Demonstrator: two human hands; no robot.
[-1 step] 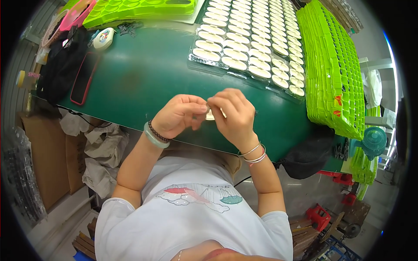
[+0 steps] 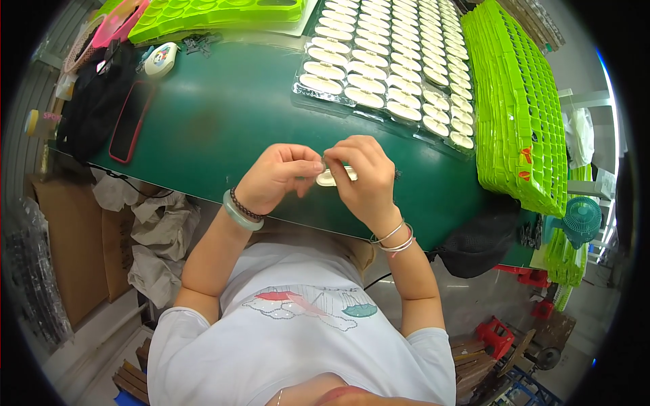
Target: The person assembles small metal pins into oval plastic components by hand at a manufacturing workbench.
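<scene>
Above the near edge of the green table, my left hand (image 2: pixel 276 174) and my right hand (image 2: pixel 364 177) meet fingertip to fingertip. Both are closed in a pinch round something tiny, too small to make out. Just below the fingertips shows a cream oval piece (image 2: pixel 326 180), partly covered by my right fingers. Whether it lies on the table or is held, I cannot tell. Farther off, a clear plastic tray (image 2: pixel 301 97) carries rows of similar cream oval pieces (image 2: pixel 365 98).
The green table (image 2: pixel 223 101) also bears a phone (image 2: pixel 131 122), a white oval case (image 2: pixel 161 59) and small dark parts (image 2: pixel 198 44). Stacked lime-green trays (image 2: pixel 518 115) stand at the right, beside a black cloth bag (image 2: pixel 477 237). Another lime-green tray (image 2: pixel 217 12) lies at the far left.
My hands have shifted very slightly at the fingertips. More of the cream oval piece now shows between them.
</scene>
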